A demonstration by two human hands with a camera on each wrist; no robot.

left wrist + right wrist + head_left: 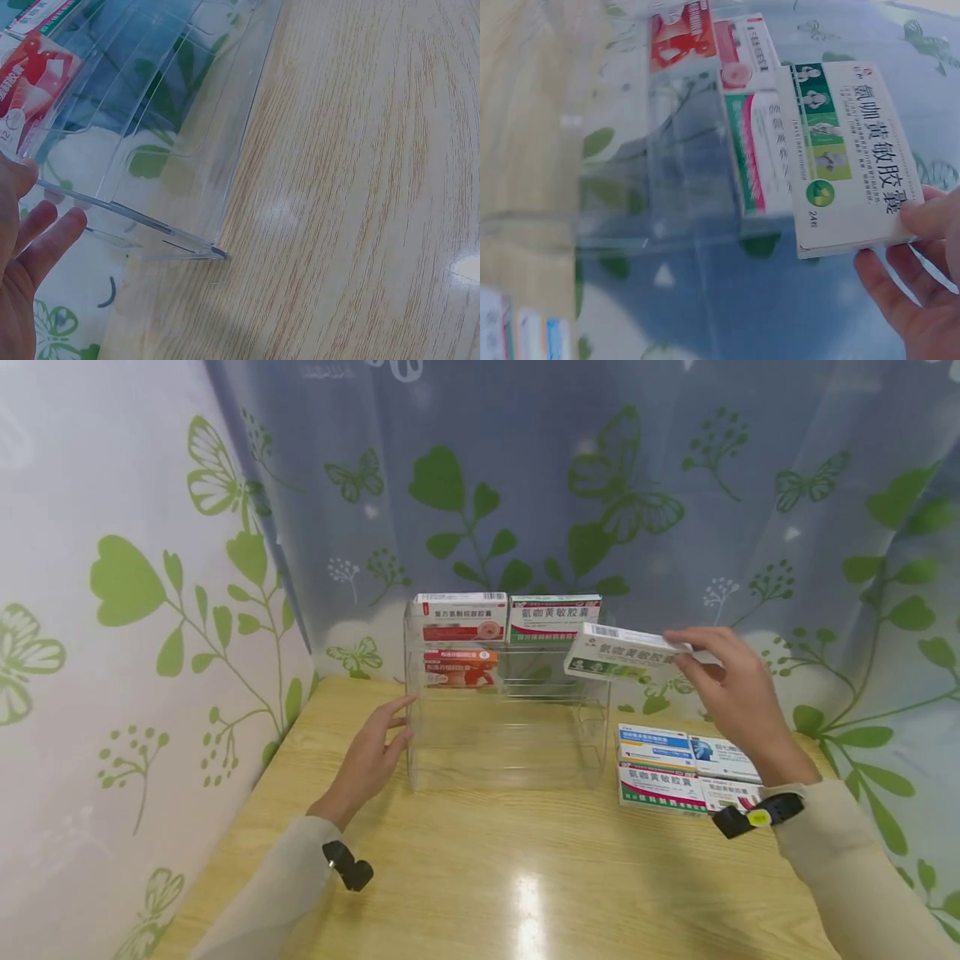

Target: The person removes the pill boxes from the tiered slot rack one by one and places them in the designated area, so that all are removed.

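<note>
Pinching the white-and-green box (622,653) near the upper right corner of the clear rack (517,725), the right hand (738,681) could drop it through a slack hold (head view). Left wrist view: the left hand (19,285), fingers apart, touches the rack's left side; pushing could slide it. Right wrist view: bumping could dislodge the rack's red-and-green box (761,154).

Rack (513,770) free below orange box (459,669)

Curtains (517,410) printed with green leaves (438,478) and butterflies (367,474) hang behind and beside a wood-grain table (450,877).
</note>
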